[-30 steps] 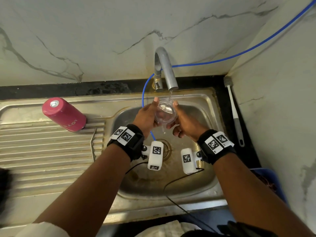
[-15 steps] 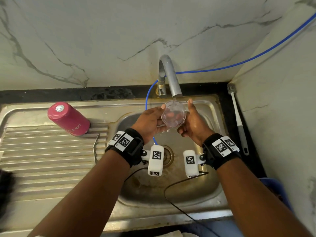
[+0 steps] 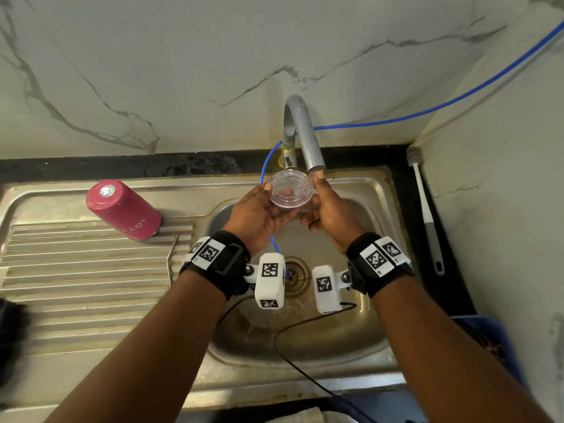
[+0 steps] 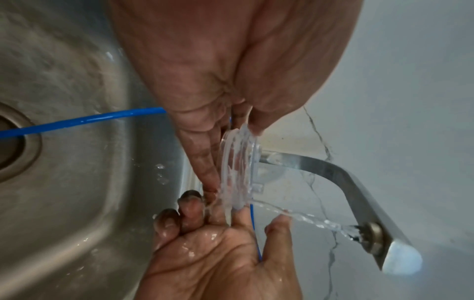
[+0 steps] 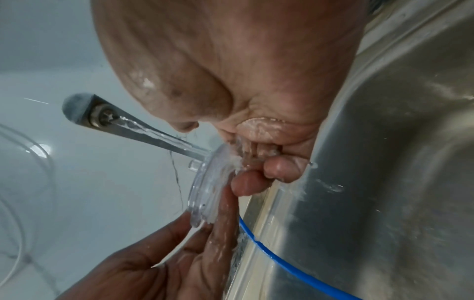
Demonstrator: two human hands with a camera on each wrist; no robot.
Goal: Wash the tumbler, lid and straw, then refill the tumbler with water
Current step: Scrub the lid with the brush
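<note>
A clear round plastic lid (image 3: 292, 189) is held flat-side up just under the tap spout (image 3: 308, 148), over the sink basin. My left hand (image 3: 259, 213) pinches its left rim and my right hand (image 3: 326, 209) grips its right rim, fingers underneath. In the wrist views water from the spout (image 4: 369, 235) streams onto the lid (image 4: 239, 172) and runs over the wet fingers (image 5: 246, 185); the lid (image 5: 210, 186) shows edge-on. The pink tumbler (image 3: 123, 210) lies on its side on the drainboard, left of the basin. A thin metal straw (image 3: 171, 259) lies by the basin's left edge.
The steel sink basin (image 3: 351, 337) has a drain (image 3: 294, 277) in the middle. A blue hose (image 3: 427, 111) runs along the wall and down into the basin. A long bottle brush (image 3: 425, 209) lies on the dark counter at right. A blue bin (image 3: 488, 340) sits lower right.
Both hands have raised the lid closer to the spout and turned it flatter, facing up.
</note>
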